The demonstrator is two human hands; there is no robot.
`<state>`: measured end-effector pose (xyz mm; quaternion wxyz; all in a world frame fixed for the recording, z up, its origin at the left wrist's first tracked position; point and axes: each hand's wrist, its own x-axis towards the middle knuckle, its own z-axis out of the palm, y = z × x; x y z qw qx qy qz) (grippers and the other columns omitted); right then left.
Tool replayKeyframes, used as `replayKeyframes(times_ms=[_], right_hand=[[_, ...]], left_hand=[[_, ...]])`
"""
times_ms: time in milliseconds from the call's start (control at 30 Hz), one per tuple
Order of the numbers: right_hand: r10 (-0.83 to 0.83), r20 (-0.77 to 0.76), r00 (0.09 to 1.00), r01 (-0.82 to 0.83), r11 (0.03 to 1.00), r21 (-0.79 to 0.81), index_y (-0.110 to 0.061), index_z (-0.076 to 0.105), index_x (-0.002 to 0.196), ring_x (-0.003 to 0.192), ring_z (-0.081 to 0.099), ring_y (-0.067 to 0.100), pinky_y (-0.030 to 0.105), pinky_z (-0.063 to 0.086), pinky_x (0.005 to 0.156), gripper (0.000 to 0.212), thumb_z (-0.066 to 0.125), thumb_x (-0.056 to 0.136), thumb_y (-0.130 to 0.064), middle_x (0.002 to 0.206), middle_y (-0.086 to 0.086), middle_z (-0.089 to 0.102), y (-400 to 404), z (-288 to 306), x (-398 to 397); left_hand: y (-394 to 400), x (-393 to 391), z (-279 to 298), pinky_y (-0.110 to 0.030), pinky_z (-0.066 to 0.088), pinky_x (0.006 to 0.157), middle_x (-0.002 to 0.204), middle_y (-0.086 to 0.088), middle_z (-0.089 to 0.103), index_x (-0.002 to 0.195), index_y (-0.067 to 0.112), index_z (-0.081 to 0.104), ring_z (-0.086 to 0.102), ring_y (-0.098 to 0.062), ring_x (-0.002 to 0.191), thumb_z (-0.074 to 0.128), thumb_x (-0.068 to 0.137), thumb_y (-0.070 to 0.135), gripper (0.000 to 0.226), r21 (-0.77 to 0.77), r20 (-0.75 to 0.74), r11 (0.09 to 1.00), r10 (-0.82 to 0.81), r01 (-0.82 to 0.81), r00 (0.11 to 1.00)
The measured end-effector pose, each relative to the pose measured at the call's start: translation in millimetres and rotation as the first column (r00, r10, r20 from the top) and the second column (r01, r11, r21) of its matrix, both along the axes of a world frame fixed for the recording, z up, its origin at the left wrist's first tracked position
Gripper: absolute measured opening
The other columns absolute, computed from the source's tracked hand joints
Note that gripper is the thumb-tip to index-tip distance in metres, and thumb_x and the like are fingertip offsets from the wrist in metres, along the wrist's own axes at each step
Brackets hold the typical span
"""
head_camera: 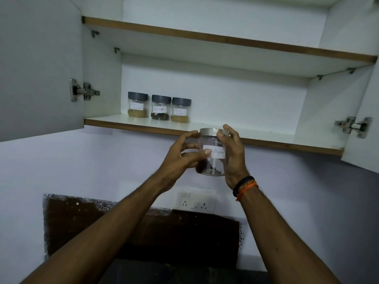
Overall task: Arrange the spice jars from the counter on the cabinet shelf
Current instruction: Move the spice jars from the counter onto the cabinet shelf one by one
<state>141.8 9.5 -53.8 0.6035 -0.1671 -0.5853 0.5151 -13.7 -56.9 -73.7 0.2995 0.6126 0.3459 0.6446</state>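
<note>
Jar (213, 158) labelled pepper, silver-lidded, clamped between both hands at frame centre, just below shelf (266, 138) edge: left hand (180, 158), right hand (233, 158). Best lifted clear of the edge, kept upright, set right of three grey-lidded jars (159, 107), label outward.

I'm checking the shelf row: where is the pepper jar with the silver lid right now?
In the head view, the silver-lidded pepper jar is held between both hands, centre frame, just below the lower shelf edge, right of the three grey-lidded jars.
</note>
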Motion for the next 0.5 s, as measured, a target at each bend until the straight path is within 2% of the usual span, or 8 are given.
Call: replayKeyframes(times_ms=[100,233,300,400,500], right_hand=[[0.018,-0.007,1.000,-0.018,1.000,0.011,-0.029,0.049,0.137,0.113,0.066,0.029,0.051,0.053,0.097,0.075,0.077,0.070,-0.046,0.122,0.005,0.068,1,3,1],[0.045,-0.012,0.999,-0.045,0.999,0.021,-0.030,0.040,0.144,0.106,0.070,0.025,0.044,0.056,0.090,0.080,0.078,0.075,-0.040,0.117,0.002,0.073,5,10,4],[0.024,-0.008,1.000,-0.024,1.000,0.019,-0.032,0.034,0.148,0.106,0.070,0.025,0.042,0.058,0.087,0.085,0.077,0.076,-0.040,0.122,0.005,0.070,7,14,6],[0.009,-0.012,1.000,-0.008,1.000,0.016,-0.036,0.028,0.150,0.111,0.067,0.029,0.048,0.054,0.096,0.096,0.080,0.071,-0.045,0.128,0.012,0.064,10,21,8],[-0.001,-0.002,1.000,0.001,1.000,0.024,-0.036,0.027,0.151,0.112,0.067,0.027,0.047,0.052,0.100,0.098,0.082,0.070,-0.047,0.129,0.013,0.063,14,26,8]], left_hand=[[6,-3,26,-0.031,0.060,0.079,0.119,0.003,0.071,0.126,0.031,0.062,0.069,-0.012,0.109,0.079,0.078,0.051,0.055,-0.054,0.000,0.998,-0.027,0.027,1.000],[15,-8,56,-0.034,0.057,0.080,0.117,-0.005,0.074,0.120,0.026,0.066,0.072,-0.021,0.107,0.077,0.084,0.046,0.042,-0.132,-0.072,0.985,-0.117,0.107,0.991],[19,-9,65,-0.035,0.058,0.081,0.117,-0.008,0.073,0.120,0.023,0.067,0.072,-0.023,0.106,0.076,0.086,0.044,0.040,-0.127,-0.119,0.984,-0.144,0.129,0.982],[24,-10,75,-0.041,0.059,0.084,0.118,-0.011,0.072,0.123,0.019,0.066,0.071,-0.027,0.107,0.075,0.088,0.037,0.040,-0.107,-0.179,0.981,-0.178,0.161,0.968],[28,-8,84,-0.044,0.059,0.087,0.117,-0.013,0.072,0.123,0.016,0.065,0.071,-0.031,0.106,0.076,0.088,0.032,0.040,-0.104,-0.186,0.981,-0.182,0.165,0.966]])
